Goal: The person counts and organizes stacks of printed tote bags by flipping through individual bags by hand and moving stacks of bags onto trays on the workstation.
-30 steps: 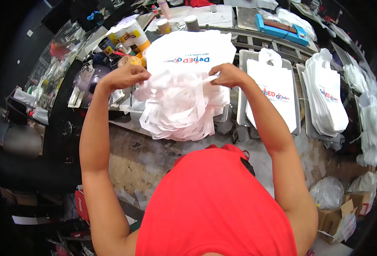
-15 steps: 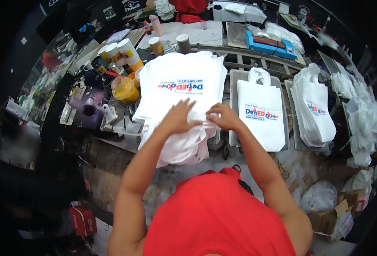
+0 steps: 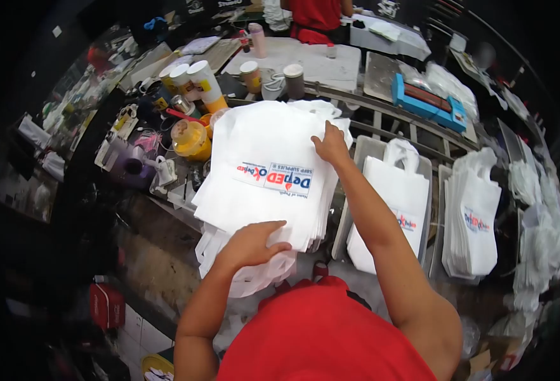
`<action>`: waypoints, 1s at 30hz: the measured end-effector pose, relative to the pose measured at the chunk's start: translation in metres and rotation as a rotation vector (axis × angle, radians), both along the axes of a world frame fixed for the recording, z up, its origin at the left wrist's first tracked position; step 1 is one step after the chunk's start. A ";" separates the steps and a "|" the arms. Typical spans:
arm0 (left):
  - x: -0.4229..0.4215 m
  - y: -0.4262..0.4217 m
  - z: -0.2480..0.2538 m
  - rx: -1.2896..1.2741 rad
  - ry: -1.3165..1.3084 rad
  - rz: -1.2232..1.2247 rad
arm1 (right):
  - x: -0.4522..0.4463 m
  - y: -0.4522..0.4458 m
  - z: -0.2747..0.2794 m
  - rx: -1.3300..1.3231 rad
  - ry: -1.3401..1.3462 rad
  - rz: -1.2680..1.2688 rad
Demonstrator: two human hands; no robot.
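Note:
A thick stack of white printed bags lies in front of me, its print upside down to my view. Near the stack's front edge, my left hand rests on the top bag with thumb and fingers apart. At the far right corner, my right hand touches the stack with its fingers spread. Bag handles stick out beyond the far edge, and loose white fabric hangs below the near edge. To the right, another pile of white bags lies on a grey board.
Further right is one more bag pile. Paint tubs and white-lidded containers stand at the left. Behind are a blue device and a person in red. A red box sits at lower left.
My hands have moved apart, the right one to the far corner and the left one to the near edge. The handles gathered in my hands earlier are released, and the top bag lies flat.

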State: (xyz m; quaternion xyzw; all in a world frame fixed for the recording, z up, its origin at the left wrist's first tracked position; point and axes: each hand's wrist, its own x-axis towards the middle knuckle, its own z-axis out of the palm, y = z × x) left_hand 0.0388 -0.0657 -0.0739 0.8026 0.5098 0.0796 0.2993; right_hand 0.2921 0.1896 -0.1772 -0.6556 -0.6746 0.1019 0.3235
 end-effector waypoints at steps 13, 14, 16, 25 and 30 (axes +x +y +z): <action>0.045 0.139 -0.001 0.074 -0.092 0.238 | 0.013 0.037 -0.002 -0.014 0.597 0.115; 0.054 0.137 -0.011 0.063 -0.087 0.234 | 0.013 0.035 0.010 -0.219 0.814 0.099; 0.070 0.130 -0.035 0.172 0.064 0.227 | 0.008 0.029 0.028 -0.435 1.030 0.068; 0.072 0.105 -0.047 -0.089 -0.174 0.406 | -0.011 -0.061 0.023 -0.984 1.336 0.652; 0.024 0.126 -0.089 -0.001 -0.482 0.597 | -0.006 -0.063 -0.005 -0.660 1.085 0.535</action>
